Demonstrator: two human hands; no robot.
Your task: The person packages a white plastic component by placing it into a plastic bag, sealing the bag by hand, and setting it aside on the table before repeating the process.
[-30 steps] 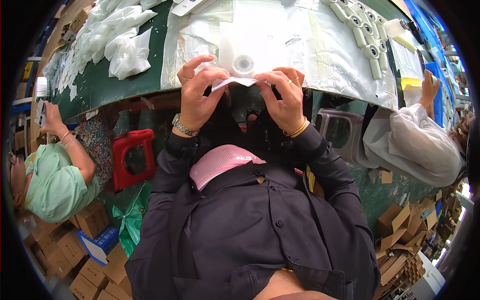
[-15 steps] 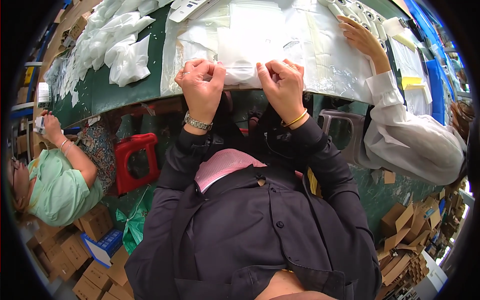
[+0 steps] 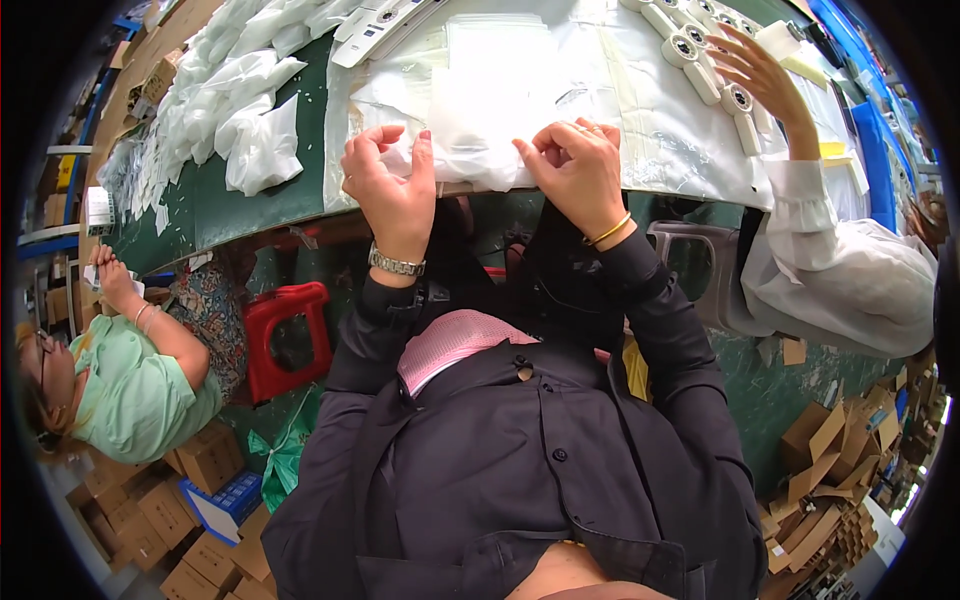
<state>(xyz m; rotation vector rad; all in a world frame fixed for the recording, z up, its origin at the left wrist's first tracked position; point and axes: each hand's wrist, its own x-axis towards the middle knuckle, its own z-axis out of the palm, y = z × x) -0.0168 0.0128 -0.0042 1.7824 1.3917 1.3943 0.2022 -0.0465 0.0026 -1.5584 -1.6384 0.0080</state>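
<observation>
In front of me at the table's near edge lies a translucent white plastic bag (image 3: pixel 482 168), its near end crumpled. My left hand (image 3: pixel 388 185) is at the bag's left edge, thumb and fingers apart, with nothing visible between them. Across from it, my right hand (image 3: pixel 580 172) is closed, thumb and forefinger together at the bag's right edge. A flat stack of similar bags (image 3: pixel 495 60) lies just beyond, on a plastic-covered part of the table. Its lower layers are hidden.
White bagged items (image 3: pixel 262 140) are heaped at left on the green table (image 3: pixel 250 195). White handheld devices (image 3: pixel 690 50) stand in rows at right, where a co-worker's hand (image 3: pixel 760 80) reaches over them. A white device (image 3: pixel 385 30) lies at the back. Another person (image 3: pixel 140 375) sits left beside a red stool (image 3: pixel 290 340).
My left fingers have spread from a pinch and come off the bag's edge. The co-worker's hand at right has moved over the devices. The view has shifted slightly.
</observation>
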